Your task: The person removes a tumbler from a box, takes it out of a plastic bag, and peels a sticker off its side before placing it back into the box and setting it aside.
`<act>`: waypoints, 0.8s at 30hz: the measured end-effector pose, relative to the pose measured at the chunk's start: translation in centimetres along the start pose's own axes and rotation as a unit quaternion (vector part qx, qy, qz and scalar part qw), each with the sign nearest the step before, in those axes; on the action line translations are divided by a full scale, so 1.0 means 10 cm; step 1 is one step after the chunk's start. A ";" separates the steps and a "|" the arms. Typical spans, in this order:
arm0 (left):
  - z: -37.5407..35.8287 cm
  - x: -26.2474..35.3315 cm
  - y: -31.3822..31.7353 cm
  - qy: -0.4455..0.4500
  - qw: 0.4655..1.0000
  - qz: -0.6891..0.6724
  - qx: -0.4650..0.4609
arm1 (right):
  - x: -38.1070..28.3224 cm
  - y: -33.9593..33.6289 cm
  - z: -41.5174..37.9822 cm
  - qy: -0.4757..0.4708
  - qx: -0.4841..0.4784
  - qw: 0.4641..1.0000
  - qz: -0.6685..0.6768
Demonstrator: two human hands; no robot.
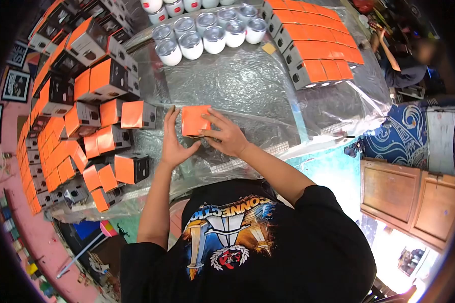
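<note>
A small box with an orange top [194, 120] stands on the plastic-covered table in front of me. My right hand [228, 135] grips its right side, the fingertips resting on the orange top and edge. To the left of the box is my left hand [175, 145], open, with its fingers stretched upward and the thumb spread toward the box's lower corner. A narrow gap seems to separate those fingers from the box. Its underside and front face are mostly hidden. Just left of my left hand lies another orange-topped box [132, 115] with a grey and black side.
Many orange and black boxes [98, 81] are stacked along the left. White tumblers with clear lids [215, 39] stand in rows at the back. A block of orange-topped boxes [323, 45] fills the back right. Another person [407, 73] sits beyond the table's right edge.
</note>
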State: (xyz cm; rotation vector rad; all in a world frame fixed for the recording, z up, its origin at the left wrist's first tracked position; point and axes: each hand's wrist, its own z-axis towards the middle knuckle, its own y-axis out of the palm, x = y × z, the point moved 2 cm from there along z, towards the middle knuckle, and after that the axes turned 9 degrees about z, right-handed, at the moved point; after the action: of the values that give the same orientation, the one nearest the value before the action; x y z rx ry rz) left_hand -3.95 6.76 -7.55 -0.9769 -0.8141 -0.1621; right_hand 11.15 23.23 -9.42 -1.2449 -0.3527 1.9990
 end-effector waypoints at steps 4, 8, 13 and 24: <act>0.50 0.14 -0.14 0.075 0.971 0.126 -0.190 | -0.07 -0.09 0.02 0.042 0.003 0.995 0.087; 0.66 0.31 -0.13 0.056 0.969 0.164 -0.177 | -0.11 -0.19 -0.07 0.067 0.025 0.992 0.100; 0.27 0.80 0.15 -0.049 0.983 0.170 -0.050 | -0.26 -0.40 -0.39 0.199 0.071 0.963 0.165; 0.08 2.43 1.56 -0.158 0.978 -0.101 -0.087 | 0.27 -1.91 -1.75 0.313 0.249 0.898 0.182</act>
State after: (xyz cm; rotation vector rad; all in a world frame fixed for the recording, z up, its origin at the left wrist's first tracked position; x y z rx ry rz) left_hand 19.90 21.82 -1.28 -1.0991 -1.2096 -0.2610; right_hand 33.96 35.72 -8.86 -1.5818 0.7110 1.6801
